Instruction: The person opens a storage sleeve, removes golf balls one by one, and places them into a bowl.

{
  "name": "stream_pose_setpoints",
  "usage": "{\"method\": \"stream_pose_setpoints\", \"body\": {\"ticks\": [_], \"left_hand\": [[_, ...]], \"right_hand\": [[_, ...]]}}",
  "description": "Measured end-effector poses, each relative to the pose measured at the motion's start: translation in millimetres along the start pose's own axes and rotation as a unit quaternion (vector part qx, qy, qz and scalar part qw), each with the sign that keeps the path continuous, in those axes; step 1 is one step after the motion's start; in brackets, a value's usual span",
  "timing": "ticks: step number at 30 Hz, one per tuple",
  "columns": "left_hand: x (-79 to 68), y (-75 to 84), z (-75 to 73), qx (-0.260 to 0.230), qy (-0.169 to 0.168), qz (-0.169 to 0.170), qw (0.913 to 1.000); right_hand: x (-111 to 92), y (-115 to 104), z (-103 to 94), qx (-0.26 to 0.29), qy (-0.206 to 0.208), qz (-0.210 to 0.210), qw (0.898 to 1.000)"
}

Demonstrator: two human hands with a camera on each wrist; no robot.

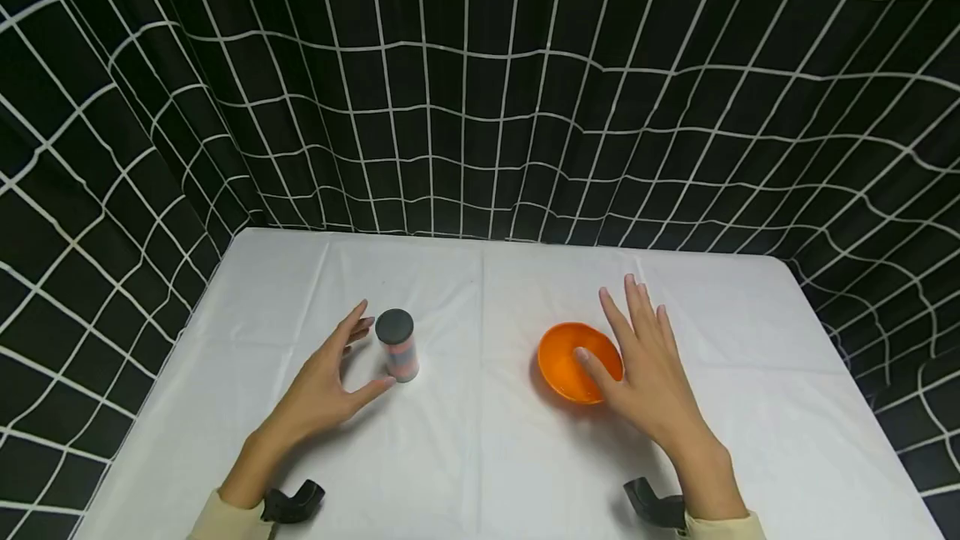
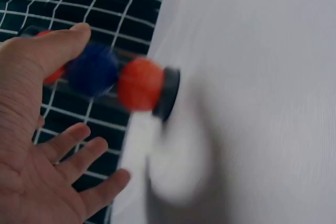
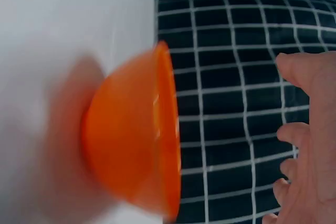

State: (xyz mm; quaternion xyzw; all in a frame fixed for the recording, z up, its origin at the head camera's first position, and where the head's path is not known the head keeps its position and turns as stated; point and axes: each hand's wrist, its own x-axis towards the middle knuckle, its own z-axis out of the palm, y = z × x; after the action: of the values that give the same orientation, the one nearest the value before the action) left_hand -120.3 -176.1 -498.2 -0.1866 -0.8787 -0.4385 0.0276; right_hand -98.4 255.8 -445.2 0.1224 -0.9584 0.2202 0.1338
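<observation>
A clear tube point(image 1: 401, 354) with a dark lid point(image 1: 394, 326) stands upright on the left half of the white table. Stacked inside it are orange-red balls and a blue ball point(image 2: 93, 71), plain in the left wrist view. My left hand point(image 1: 318, 386) is just left of the tube, thumb and fingers spread apart and not closed around it; whether the thumb touches it I cannot tell. On the right sits an orange bowl point(image 1: 558, 367), mouth up. Over its right side hovers my right hand point(image 1: 651, 382), fingers spread, apart from the bowl in the right wrist view.
A white cloth covers the table point(image 1: 480, 440). Black netting-patterned curtain point(image 1: 465, 90) with white grid lines surrounds its back and sides. Dark wrist mounts point(image 1: 294, 502) sit at both cuffs. Between tube and bowl runs a stretch of white cloth.
</observation>
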Motion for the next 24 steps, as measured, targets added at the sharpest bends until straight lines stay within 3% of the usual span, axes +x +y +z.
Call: {"method": "stream_pose_setpoints", "body": {"ticks": [5, 13, 17, 24], "left_hand": [[14.1, -3.0, 20.4, -0.117, -0.024, 0.002, 0.9929], [21.8, -13.0, 32.8, -0.225, -0.031, -0.011, 0.9738], [19.4, -16.8, 36.7, -0.244, -0.025, -0.007, 0.9694], [20.9, -22.5, 48.9, -0.227, 0.006, -0.009, 0.9739]], "right_hand": [[8.2, -22.5, 5.4, 0.04, -0.007, -0.001, 0.999], [22.4, -57.5, 22.9, 0.106, -0.027, -0.003, 0.994], [30.6, -77.1, 31.4, 0.146, -0.047, -0.015, 0.988], [49.2, -106.6, 39.8, 0.198, -0.096, -0.033, 0.975]]}}
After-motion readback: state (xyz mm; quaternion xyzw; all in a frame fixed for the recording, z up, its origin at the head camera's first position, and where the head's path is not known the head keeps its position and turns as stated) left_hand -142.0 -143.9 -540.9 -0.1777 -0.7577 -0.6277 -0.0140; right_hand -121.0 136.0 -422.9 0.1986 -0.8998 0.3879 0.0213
